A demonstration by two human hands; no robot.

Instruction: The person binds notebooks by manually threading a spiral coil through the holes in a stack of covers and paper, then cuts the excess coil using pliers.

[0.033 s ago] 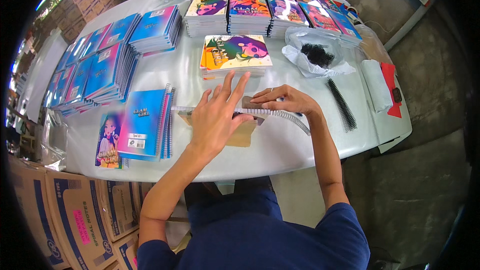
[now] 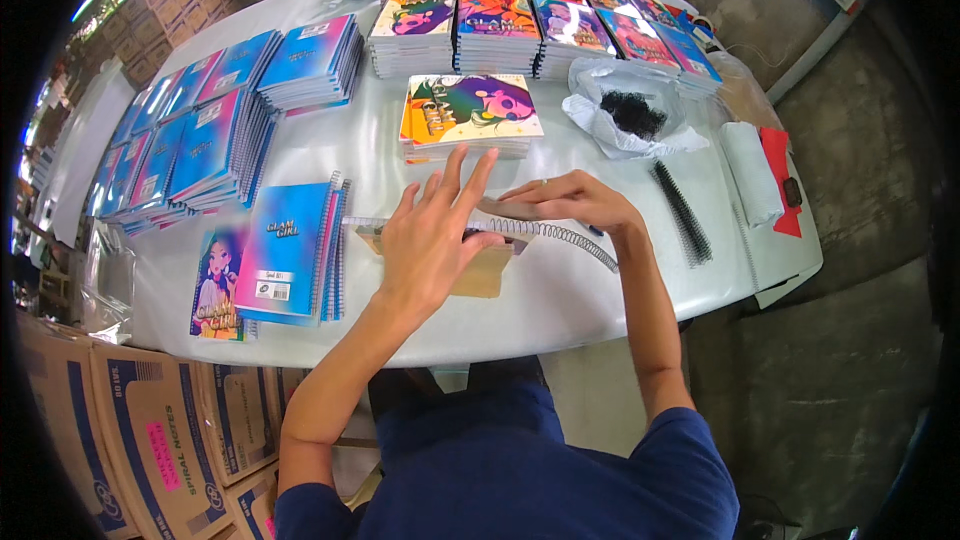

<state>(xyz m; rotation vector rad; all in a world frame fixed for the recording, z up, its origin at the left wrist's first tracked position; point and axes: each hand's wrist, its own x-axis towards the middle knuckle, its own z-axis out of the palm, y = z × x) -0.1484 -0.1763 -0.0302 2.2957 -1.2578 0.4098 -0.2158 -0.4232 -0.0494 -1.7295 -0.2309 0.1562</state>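
A notebook edge faces up between my hands at the near middle of the table, beside a small tan block. My left hand lies over this edge with its fingers outstretched and apart, the thumb along the near side. A clear spiral binding coil runs along the edge and trails off in a curve to the right. Just beyond the coil, my right hand has its fingers pressed together on a flat grey-brown piece, mostly hidden by the fingers. How far the coil is threaded is hidden.
A short notebook stack lies beyond my hands. Blue-pink notebooks lie left, with more stacks behind. Colourful stacks line the far side. Right are black coils in a white bag, a loose black coil and a white roll.
My right hand's fingers have straightened and slid slightly left over the grey-brown piece. The coil's free end has shifted a little left. My left hand keeps its place on the notebook edge.
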